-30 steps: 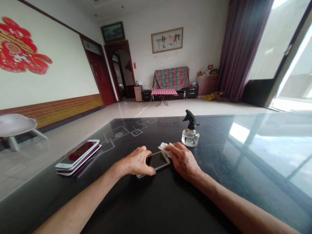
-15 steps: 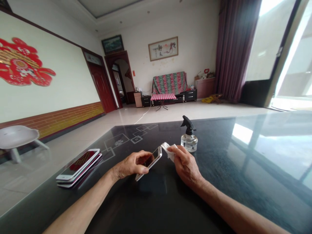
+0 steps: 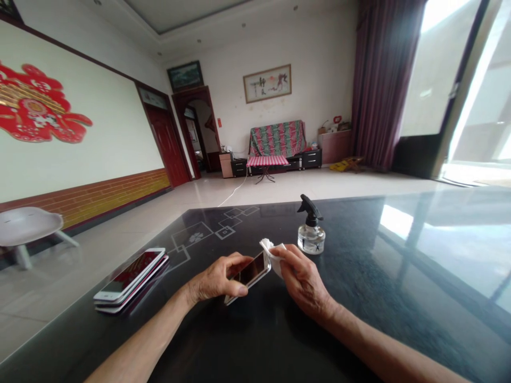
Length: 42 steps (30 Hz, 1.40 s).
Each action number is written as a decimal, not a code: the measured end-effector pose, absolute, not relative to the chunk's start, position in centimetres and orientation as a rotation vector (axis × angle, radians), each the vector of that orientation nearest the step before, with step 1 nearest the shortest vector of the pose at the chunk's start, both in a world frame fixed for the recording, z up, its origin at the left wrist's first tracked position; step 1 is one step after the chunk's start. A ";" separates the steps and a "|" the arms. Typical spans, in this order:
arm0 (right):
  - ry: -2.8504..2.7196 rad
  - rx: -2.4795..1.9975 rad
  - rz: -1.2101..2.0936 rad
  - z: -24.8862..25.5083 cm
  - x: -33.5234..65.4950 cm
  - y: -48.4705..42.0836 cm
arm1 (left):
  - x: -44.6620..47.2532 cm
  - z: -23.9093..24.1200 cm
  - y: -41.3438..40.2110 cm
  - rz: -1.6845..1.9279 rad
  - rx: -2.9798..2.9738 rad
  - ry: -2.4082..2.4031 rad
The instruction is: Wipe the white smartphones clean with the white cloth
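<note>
A white-edged smartphone is tilted above the dark glossy table, gripped across its width by my left hand, thumb on the near edge. My right hand pinches a crumpled white tissue at the phone's far right end. The tissue appears to touch that end. Just beyond my right hand stands a clear spray bottle with a black trigger head, holding some liquid. To the left of my left hand lies a stack of phones, the top one white with its dark screen up.
A white chair stands on the floor past the table's left edge. Across the room are a small table with a red-striped cover and low black cabinets. A purple curtain hangs beside the bright glass door.
My left hand has shifted the phone slightly right and turned its screen more into view. The tissue in my right hand has come closer to the phone's end.
</note>
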State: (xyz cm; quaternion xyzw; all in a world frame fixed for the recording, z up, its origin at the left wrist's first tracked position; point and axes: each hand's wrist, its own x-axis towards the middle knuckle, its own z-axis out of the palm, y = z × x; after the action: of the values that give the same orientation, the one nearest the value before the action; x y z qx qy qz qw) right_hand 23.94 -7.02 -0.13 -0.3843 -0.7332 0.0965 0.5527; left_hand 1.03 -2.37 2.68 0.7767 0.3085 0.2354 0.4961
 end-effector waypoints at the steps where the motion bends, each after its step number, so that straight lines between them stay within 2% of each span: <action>1: -1.740 -0.904 0.220 0.1 23.9 -7.1 | 1.0 2.7 -2.3 0.570 1.902 0.751; 9: -1.796 -0.852 0.145 2.6 23.8 -6.8 | 1.6 3.0 -3.0 0.658 2.108 0.792; 14: -1.796 -0.797 0.172 2.3 23.9 -7.1 | 2.2 3.3 -3.5 0.748 2.231 0.803; 42: -1.731 -0.791 0.164 2.4 24.4 -7.4 | 2.3 4.4 -4.2 0.595 2.270 0.788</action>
State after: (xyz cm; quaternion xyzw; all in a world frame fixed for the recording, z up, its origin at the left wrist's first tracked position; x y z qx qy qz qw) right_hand 24.37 -7.42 2.42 -0.3379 -0.7398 0.0699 0.5776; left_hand 2.32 -4.17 4.36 0.8667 0.3008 0.2271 0.3268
